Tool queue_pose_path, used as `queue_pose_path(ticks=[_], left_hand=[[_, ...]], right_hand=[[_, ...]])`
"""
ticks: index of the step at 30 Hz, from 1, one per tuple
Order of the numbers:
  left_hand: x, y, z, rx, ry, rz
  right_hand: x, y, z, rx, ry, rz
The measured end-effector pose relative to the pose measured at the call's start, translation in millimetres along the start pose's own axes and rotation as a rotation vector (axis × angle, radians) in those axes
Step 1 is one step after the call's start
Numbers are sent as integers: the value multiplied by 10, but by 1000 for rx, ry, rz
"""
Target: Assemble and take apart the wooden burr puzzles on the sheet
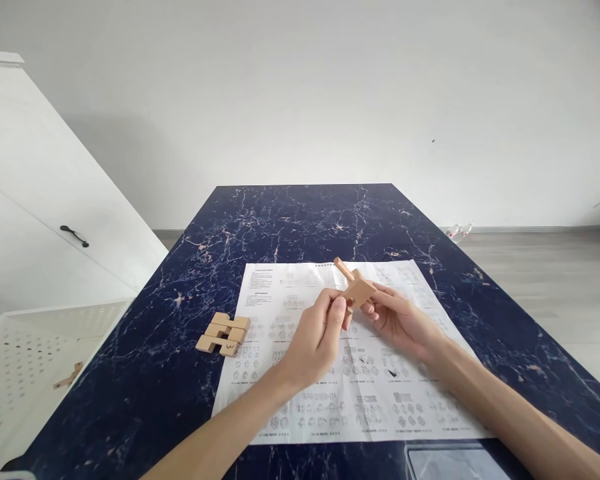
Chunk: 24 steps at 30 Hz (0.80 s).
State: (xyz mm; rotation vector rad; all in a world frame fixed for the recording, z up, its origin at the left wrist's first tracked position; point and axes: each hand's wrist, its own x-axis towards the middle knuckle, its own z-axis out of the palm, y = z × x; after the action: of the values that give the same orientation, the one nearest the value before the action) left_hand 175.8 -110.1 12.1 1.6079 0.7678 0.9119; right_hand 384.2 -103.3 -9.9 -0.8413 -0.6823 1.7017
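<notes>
Above the instruction sheet (pixel 300 373), a partly joined wooden burr puzzle (pixel 359 293) is held between my two hands. One thin wooden stick of it points up and to the far left. My left hand (pixel 317 333) pinches the puzzle's near left side, its thumb on top. From the right, my right hand (pixel 403 321) grips the puzzle's right edge with curled fingers, partly hidden behind it. Several notched wooden puzzle pieces (pixel 223 333) lie side by side left of my left hand, overlapping the sheet's left edge.
The sheet lies on a dark blue marbled table (pixel 300 223). A white perforated basket (pixel 25 373) at the left holds a wooden piece (pixel 69 376). A white cabinet (pixel 55 180) stands behind it. A flat, pale-screened device (pixel 455 463) lies at the near edge.
</notes>
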Motion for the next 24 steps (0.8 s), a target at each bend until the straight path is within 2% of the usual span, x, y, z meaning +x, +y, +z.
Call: queue_pose_path(ticks=[7,24], left_hand=[[-13,-46,60,-111,-5,4],[-19,-47,100,-82,102,66]], right_hand=[[5,100,-23,41,-19,44],[-27,87,59,-21,-55,52]])
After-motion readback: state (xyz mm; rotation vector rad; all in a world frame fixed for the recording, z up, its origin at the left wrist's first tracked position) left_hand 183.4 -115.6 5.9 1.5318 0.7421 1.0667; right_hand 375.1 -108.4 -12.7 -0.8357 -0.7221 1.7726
